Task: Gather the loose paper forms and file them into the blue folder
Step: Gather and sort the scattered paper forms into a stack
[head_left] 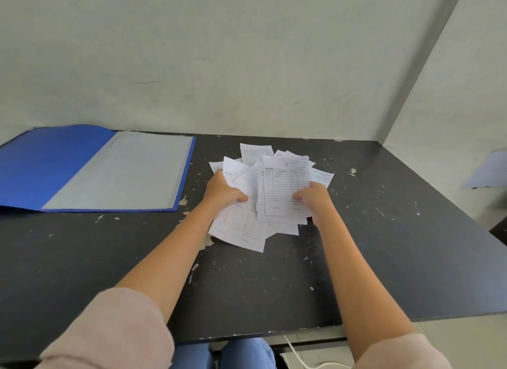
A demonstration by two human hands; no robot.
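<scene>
At the middle of the desk (pixel 384 245), toward its far edge, we find the paper forms (pixel 282 187) bunched in a ragged fan, corners sticking out in several directions. The left hand (pixel 225 190) grips the left side of the bunch, thumb on top and fingers curled under. The right hand (pixel 312 197) grips the right side the same way, thumb pressed on the top ruled sheet. The hands are apart, one at each flank, both clamped on paper. We cannot tell whether the lowest sheets are lifted or rest on the desk; the nearest corner seems to lie on the surface. The blue folder (pixel 55 168) lies open and flat at the far left corner of the desk, well apart from the forms. Its grey inner page (pixel 123 171) faces up with no loose form visible on it. Judgement: gathering is largely done, since we see no stray form elsewhere on the desk, but the bunch is not squared. Filing is not yet begun. Left to do, as we read it: square the edges, carry the bunch to the folder, lay it in, close the cover. One pale sheet (pixel 488 171) shows past the desk's right edge, too blurred to say whether it is a form.
</scene>
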